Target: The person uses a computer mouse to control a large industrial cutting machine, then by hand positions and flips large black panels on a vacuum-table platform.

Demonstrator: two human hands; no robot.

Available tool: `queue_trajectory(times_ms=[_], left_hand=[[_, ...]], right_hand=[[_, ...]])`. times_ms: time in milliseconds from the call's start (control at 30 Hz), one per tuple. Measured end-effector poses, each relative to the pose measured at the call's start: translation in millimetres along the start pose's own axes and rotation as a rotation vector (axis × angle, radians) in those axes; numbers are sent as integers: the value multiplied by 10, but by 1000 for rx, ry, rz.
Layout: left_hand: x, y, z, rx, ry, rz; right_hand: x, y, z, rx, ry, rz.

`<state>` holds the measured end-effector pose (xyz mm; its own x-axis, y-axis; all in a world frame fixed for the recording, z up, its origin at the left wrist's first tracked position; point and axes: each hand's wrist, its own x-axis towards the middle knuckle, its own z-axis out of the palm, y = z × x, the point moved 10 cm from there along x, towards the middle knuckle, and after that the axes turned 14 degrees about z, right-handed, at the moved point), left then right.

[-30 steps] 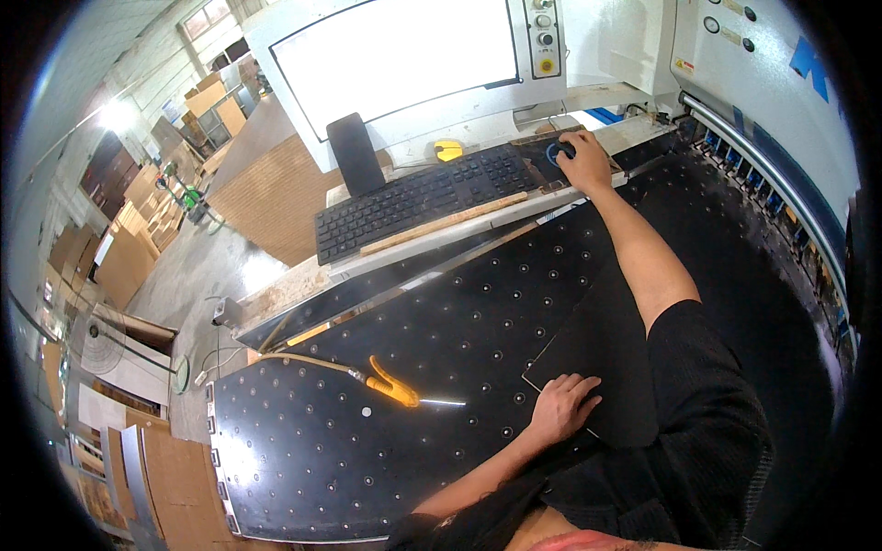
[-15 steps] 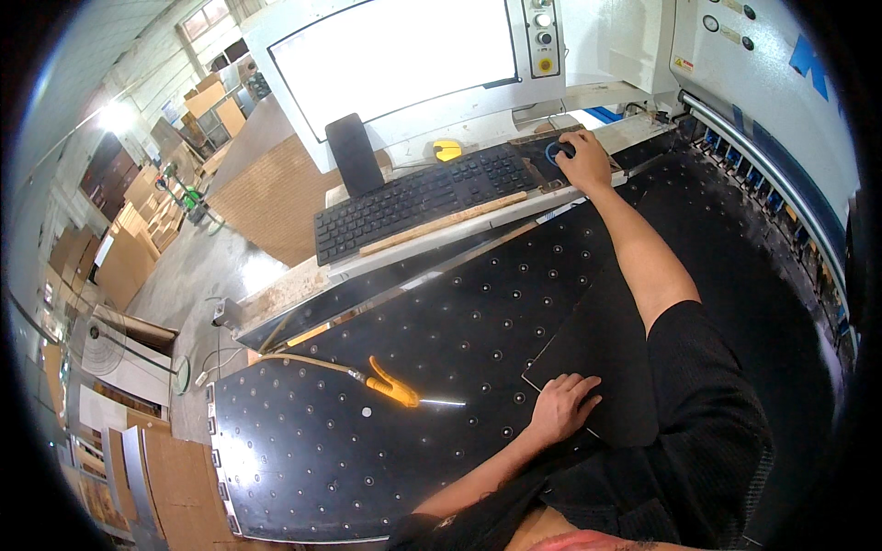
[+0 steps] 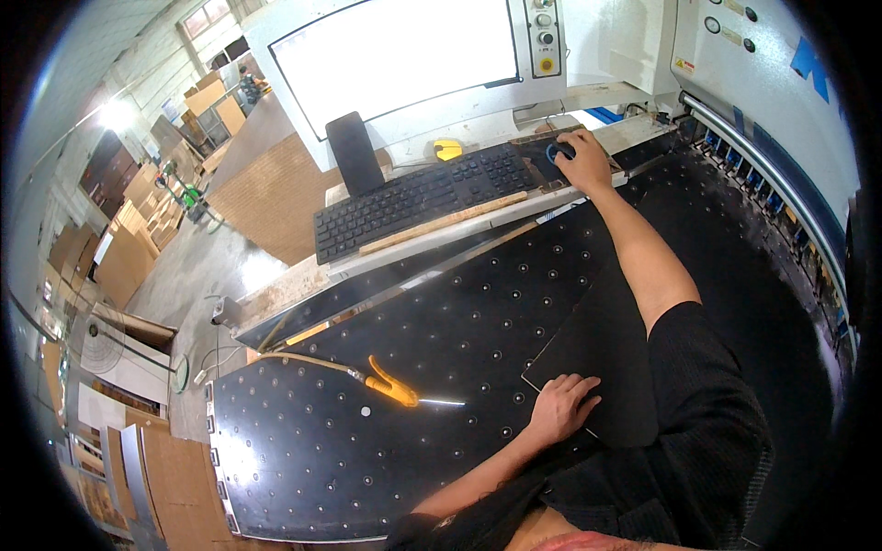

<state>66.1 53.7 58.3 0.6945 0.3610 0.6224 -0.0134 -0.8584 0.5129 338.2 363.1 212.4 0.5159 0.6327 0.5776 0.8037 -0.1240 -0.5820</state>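
Note:
My right hand (image 3: 584,163) is closed over a dark computer mouse (image 3: 559,152) with a blue ring, at the right end of the shelf under the screen. Left of the mouse lies a black keyboard (image 3: 423,197), with a wooden strip (image 3: 446,223) along its front edge. Lower down, my left hand (image 3: 563,407) lies flat with fingers stretched on a dark panel (image 3: 602,358), holding nothing. That panel rests on the black studded table (image 3: 432,340). A yellow air blow gun (image 3: 393,386) with a thin metal nozzle lies to the left of my left hand.
A large bright screen (image 3: 400,60) stands behind the keyboard, beside a control strip with knobs (image 3: 545,39). A dark phone-shaped slab (image 3: 355,151) leans at the keyboard's left. Along the right runs a machine with a metal rail (image 3: 772,161). Stacked boards (image 3: 184,487) and a fan (image 3: 108,344) stand left.

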Motion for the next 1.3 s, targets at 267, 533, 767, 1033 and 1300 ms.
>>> queue_trajectory(times_ms=[267, 533, 767, 1033, 1300], left_hand=[[-5, -3, 12, 16, -4, 3], [-35, -55, 46, 9, -4, -16], [-14, -20, -18, 21, 18, 7], [-30, -17, 5, 21, 31, 15], [-39, -40, 36, 9, 7, -4]], right_hand=[[22, -2, -33, -67, -18, 16], [-149, -529, -36, -15, 21, -205], [-380, -1294, 146, -9, -215, -465], [-449, -1367, 103, 16, -262, -437], [-273, -906, 130, 215, -387, -106]])
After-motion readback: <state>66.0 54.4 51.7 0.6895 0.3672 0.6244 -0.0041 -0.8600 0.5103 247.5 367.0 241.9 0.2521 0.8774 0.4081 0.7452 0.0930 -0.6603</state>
